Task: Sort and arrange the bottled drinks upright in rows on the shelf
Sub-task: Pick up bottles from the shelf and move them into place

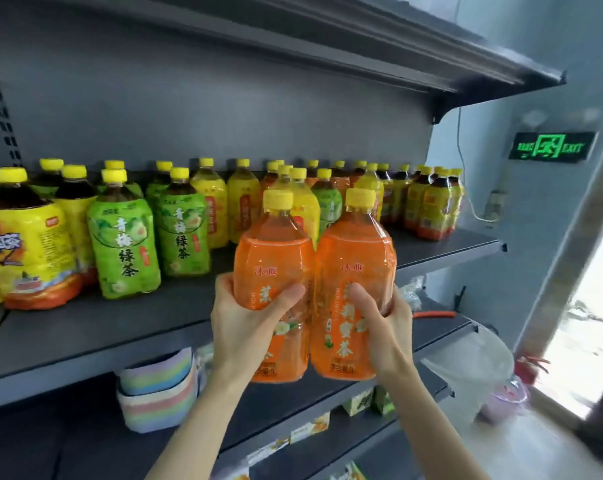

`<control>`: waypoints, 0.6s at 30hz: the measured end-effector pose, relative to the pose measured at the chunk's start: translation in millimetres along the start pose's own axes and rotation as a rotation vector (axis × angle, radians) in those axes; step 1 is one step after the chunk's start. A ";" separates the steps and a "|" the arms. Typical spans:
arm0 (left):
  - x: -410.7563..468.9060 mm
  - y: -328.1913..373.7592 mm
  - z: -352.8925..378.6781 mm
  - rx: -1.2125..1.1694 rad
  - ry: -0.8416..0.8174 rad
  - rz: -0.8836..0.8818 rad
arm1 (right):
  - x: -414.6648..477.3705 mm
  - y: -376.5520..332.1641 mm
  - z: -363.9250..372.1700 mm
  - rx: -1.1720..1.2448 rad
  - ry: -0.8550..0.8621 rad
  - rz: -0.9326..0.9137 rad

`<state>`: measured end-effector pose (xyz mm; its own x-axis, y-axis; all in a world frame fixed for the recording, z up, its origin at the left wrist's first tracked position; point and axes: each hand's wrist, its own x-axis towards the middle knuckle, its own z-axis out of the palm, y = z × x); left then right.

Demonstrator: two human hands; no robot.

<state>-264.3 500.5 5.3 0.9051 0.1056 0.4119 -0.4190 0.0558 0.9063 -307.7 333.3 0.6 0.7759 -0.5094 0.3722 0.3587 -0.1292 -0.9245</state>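
Observation:
Two large orange-labelled bottles with yellow caps are held upright side by side in front of the grey shelf (127, 327). My left hand (244, 327) grips the left orange bottle (272, 258) around its middle. My right hand (386, 327) grips the right orange bottle (353, 258) the same way. Both bottles hang in the air at the shelf's front edge, their bases below it. On the shelf behind stand yellow-labelled bottles (30, 251) at the left, green-labelled bottles (123, 244) beside them, and several more yellow, orange and green ones along the back.
An upper shelf (397, 53) overhangs the bottles. Below, a lower shelf holds a striped pastel cloth bundle (158, 389) and small boxes (366, 401). A green exit sign (553, 145) and a wall cable hang at the right, above a clear plastic bag (473, 362).

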 end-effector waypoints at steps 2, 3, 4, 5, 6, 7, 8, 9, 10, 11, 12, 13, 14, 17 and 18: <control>-8.6 -2.3 36.9 -0.014 -0.028 0.001 | 13.1 3.4 -34.7 -0.010 0.029 0.005; -10.8 -3.7 53.5 -0.018 -0.044 0.000 | 19.7 5.3 -49.3 -0.013 0.035 0.004; -12.1 -4.4 69.2 -0.018 -0.058 0.000 | 26.5 7.1 -61.9 -0.017 0.042 0.000; -11.6 -5.3 84.5 -0.017 -0.070 0.003 | 34.2 8.7 -73.6 -0.019 0.050 -0.005; -8.9 -6.6 99.6 -0.021 -0.077 0.011 | 43.4 10.6 -84.2 -0.020 0.060 -0.011; -4.8 -8.4 114.2 -0.028 -0.084 0.021 | 53.5 13.2 -93.3 -0.021 0.067 -0.017; 0.3 -10.5 128.7 -0.034 -0.089 0.031 | 64.2 16.6 -101.5 -0.023 0.071 -0.023; 5.9 -13.3 142.6 -0.038 -0.091 0.038 | 75.7 20.7 -108.8 -0.023 0.076 -0.028; 12.4 -17.0 156.2 -0.039 -0.089 0.043 | 88.1 25.3 -115.2 -0.021 0.082 -0.029; 19.8 -22.0 169.2 -0.037 -0.081 0.051 | 101.4 30.5 -120.9 -0.018 0.087 -0.028; 27.7 -28.0 181.5 -0.033 -0.070 0.059 | 115.3 36.5 -125.7 -0.017 0.088 -0.025; 35.7 -34.3 193.8 -0.026 -0.057 0.067 | 129.6 43.2 -129.4 -0.017 0.086 -0.024; 44.0 -40.4 205.6 -0.019 -0.042 0.076 | 143.9 49.9 -131.9 -0.016 0.082 -0.026; 74.8 -57.7 238.7 -0.004 0.002 0.112 | 189.7 66.9 -136.2 -0.030 0.062 -0.038; 86.3 -62.6 249.6 -0.003 0.013 0.114 | 206.1 71.1 -137.1 -0.035 0.054 -0.041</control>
<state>-141.9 258.3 7.7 0.8505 0.1242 0.5112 -0.5195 0.0459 0.8532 -193.5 102.5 0.3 0.7318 -0.5478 0.4054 0.3702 -0.1799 -0.9114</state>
